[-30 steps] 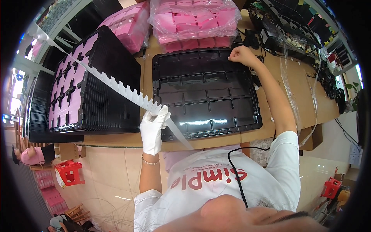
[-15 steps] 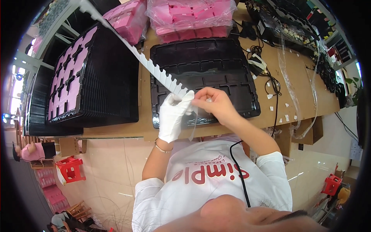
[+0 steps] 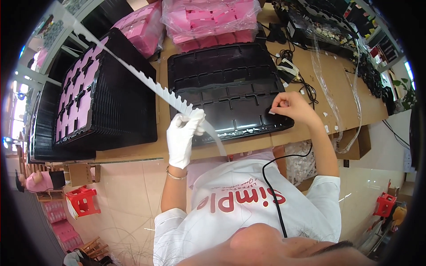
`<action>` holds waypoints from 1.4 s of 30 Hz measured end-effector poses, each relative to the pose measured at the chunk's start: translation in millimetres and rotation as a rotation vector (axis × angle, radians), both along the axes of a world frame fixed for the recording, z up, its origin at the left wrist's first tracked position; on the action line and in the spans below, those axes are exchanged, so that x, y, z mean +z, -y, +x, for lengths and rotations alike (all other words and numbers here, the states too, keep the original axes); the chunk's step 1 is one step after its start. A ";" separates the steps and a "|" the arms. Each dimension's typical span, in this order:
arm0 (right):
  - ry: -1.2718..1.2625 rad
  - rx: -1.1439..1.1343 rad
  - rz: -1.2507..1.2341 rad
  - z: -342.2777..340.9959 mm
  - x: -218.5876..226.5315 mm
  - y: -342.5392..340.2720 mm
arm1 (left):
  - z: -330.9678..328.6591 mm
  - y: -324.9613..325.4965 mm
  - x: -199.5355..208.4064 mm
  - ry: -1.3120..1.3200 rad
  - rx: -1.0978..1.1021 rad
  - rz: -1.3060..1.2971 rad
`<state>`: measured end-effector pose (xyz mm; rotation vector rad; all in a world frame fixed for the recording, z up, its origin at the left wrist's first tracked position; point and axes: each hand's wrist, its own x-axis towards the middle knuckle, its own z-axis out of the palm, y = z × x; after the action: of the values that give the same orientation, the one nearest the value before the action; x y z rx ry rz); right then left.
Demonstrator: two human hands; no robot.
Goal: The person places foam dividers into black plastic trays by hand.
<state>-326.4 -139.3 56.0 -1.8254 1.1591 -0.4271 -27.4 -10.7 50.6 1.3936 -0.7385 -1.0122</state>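
Note:
My left hand [image 3: 181,142], in a white glove, pinches a long white strip [image 3: 155,86] with a row of notched tabs along its edge. The strip runs up and left over the stacked trays. Its loose tail [image 3: 216,138] hangs below the glove toward the table's front edge. My bare right hand [image 3: 296,107] is closed in a pinch on a small white tab [image 3: 271,111], apart from the strip, above the right front corner of a black plastic tray [image 3: 226,66]. The tray lies on the table in front of me, and its front left part is behind my glove.
A tall stack of black trays [image 3: 126,99] with pink pieces on top stands at left. Plastic-wrapped pink bundles [image 3: 211,20] sit at the back. Black cables [image 3: 308,92] and white scraps lie at right. A cardboard box [image 3: 357,144] stands below the table; a red stool [image 3: 83,201] stands on the floor.
My right hand has moved away from the strip to the right, with a small white tab in its fingers. My left hand and the strip have shifted slightly left.

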 end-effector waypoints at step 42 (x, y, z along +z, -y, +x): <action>-1.259 -0.894 -0.694 -332.0 -341.4 -217.8 | 25.9 -95.0 -26.5 0.650 -0.596 0.135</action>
<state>-658.4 78.5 -285.4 -2.0424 3.0377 -0.0980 -1.4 84.3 24.2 1.6834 -1.6631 -1.0663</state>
